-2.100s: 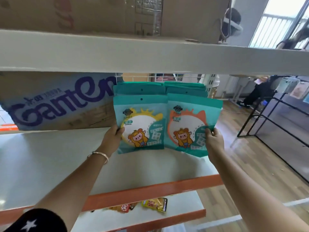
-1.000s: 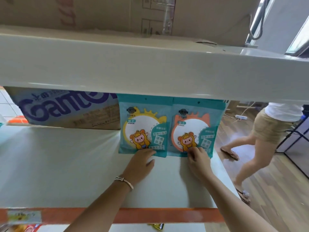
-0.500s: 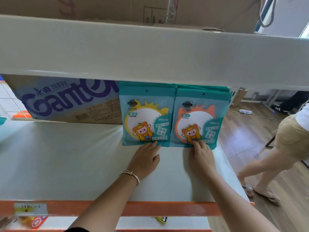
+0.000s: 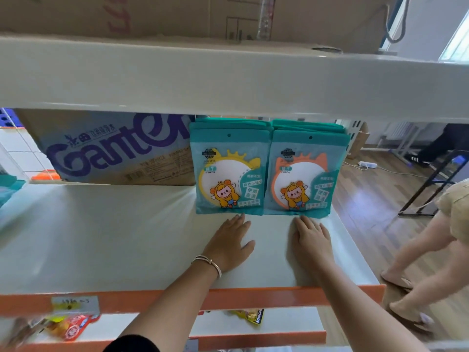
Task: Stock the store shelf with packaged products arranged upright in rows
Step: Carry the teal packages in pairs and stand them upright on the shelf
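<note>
Two rows of teal mirror packets stand upright at the back right of the white shelf [image 4: 101, 240]. The left row's front packet [image 4: 229, 171] shows a yellow ring, the right row's front packet [image 4: 304, 174] an orange one. My left hand [image 4: 229, 243], with a bracelet at the wrist, lies flat on the shelf, fingertips just at the foot of the yellow packet. My right hand [image 4: 311, 238] lies flat too, fingertips at the foot of the orange packet. Neither hand holds anything.
A large cardboard box [image 4: 114, 148] with purple lettering stands behind and left of the packets. The upper shelf board [image 4: 228, 77] hangs low overhead, with cartons on it. Snack packs [image 4: 73, 326] lie on the lower shelf. A person [image 4: 431, 250] walks at the right.
The two packets, held up in the air two seconds ago, now stand on the shelf. Both hands have let go and drawn back slightly, lying flat in front of them.
</note>
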A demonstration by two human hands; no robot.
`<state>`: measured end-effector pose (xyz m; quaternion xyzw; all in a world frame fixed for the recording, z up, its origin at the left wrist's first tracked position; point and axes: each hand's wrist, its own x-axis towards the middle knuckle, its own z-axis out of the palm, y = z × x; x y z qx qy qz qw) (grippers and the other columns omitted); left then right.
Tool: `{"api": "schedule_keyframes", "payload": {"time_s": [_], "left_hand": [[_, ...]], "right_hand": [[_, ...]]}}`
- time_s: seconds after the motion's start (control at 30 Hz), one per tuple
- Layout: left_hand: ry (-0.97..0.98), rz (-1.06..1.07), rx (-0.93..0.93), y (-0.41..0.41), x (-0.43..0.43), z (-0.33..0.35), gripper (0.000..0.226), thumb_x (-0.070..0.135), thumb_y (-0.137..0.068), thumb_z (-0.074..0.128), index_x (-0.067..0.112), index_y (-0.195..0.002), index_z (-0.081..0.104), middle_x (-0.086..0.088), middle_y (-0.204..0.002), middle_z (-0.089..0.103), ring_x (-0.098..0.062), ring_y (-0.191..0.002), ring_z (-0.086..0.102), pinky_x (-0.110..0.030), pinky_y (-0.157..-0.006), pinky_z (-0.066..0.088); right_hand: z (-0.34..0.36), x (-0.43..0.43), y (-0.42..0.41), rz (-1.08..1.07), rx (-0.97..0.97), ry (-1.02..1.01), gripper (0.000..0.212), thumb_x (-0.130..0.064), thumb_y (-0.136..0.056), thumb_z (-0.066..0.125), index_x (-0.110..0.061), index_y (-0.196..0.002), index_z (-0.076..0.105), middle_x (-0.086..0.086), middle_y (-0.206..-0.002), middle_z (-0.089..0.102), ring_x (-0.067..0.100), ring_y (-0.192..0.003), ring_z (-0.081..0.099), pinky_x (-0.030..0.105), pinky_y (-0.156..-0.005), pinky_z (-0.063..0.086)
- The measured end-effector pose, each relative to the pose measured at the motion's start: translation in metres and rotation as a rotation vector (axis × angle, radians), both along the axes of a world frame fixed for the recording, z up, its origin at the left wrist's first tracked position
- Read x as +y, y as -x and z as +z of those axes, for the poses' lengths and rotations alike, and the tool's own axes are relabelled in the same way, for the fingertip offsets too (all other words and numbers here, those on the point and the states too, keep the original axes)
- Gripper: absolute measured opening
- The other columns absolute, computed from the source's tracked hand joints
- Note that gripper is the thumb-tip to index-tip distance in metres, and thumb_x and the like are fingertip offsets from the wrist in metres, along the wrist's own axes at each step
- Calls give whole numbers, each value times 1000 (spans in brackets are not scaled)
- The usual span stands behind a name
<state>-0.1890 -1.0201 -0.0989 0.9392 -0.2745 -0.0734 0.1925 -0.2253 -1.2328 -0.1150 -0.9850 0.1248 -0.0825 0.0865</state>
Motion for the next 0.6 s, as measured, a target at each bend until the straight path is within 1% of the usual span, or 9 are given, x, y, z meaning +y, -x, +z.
{"api": "schedule_keyframes", "payload": {"time_s": [0.1, 0.23, 0.3, 0.37, 0.43, 0.47, 0.5, 0.53, 0.6], "left_hand": [[30, -5, 81, 7, 6, 5, 57, 40, -96, 33, 18, -147, 19, 0, -157, 5, -11, -144, 1, -26, -115, -1], [33, -25, 141, 20, 19, 9, 57, 35, -96, 37, 17, -147, 20, 0, -157, 5, -11, -144, 1, -26, -115, 0], [26, -34, 130, 32, 28, 10, 56, 30, -96, 38, 15, -147, 21, -3, -157, 6, -14, -145, 2, -27, -115, 0], [45, -27, 154, 39, 32, 10, 53, 25, -95, 41, 10, -144, 27, -6, -156, 13, -17, -144, 8, -28, -115, 6], [158, 16, 192, 50, 47, 13, 40, 16, -91, 48, 5, -129, 48, -9, -141, 43, -21, -131, 37, -26, -106, 28], [200, 45, 176, 56, 55, 13, 29, 12, -87, 50, 3, -113, 58, -10, -121, 57, -22, -112, 51, -24, -91, 38], [216, 76, 150, 61, 64, 15, 20, 12, -84, 52, 3, -100, 61, -9, -102, 61, -23, -95, 55, -24, -79, 39], [216, 100, 124, 69, 73, 18, 18, 15, -82, 52, 4, -93, 61, -9, -94, 62, -23, -88, 57, -23, -73, 39], [229, 125, 58, 86, 91, 25, 27, 23, -82, 52, 6, -100, 63, -7, -101, 64, -24, -97, 59, -26, -78, 44]], "right_hand": [[3, 8, 9, -48, 125, -55, 46, -24, -99, 20, -19, -144, 31, 2, -156, 23, 18, -144, 16, 38, -118, 7], [11, 21, 25, -56, 182, -46, 43, -24, -97, 22, -17, -137, 37, 4, -151, 31, 22, -140, 25, 42, -118, 13], [13, 33, 41, -64, 207, -29, 41, -23, -98, 22, -17, -136, 36, 4, -152, 28, 22, -141, 23, 42, -117, 13], [12, 37, 52, -83, 218, -48, 37, -23, -98, 23, -16, -129, 42, 4, -148, 34, 22, -139, 26, 42, -116, 14], [16, 47, 66, -80, 201, -81, 24, -19, -94, 29, -19, -105, 50, 2, -124, 49, 23, -130, 38, 41, -112, 18], [20, 51, 73, -75, 192, -99, 18, -15, -90, 33, -21, -94, 50, 0, -109, 51, 23, -124, 44, 41, -110, 21], [22, 55, 81, -71, 182, -114, 19, -12, -86, 36, -24, -89, 51, -2, -105, 52, 24, -120, 47, 40, -107, 23], [26, 60, 90, -68, 172, -124, 25, -11, -85, 38, -26, -94, 56, -4, -111, 56, 22, -120, 48, 38, -106, 24], [30, 70, 108, -70, 129, -136, 38, -15, -88, 39, -29, -118, 58, -9, -132, 54, 17, -125, 46, 34, -106, 22]]}}
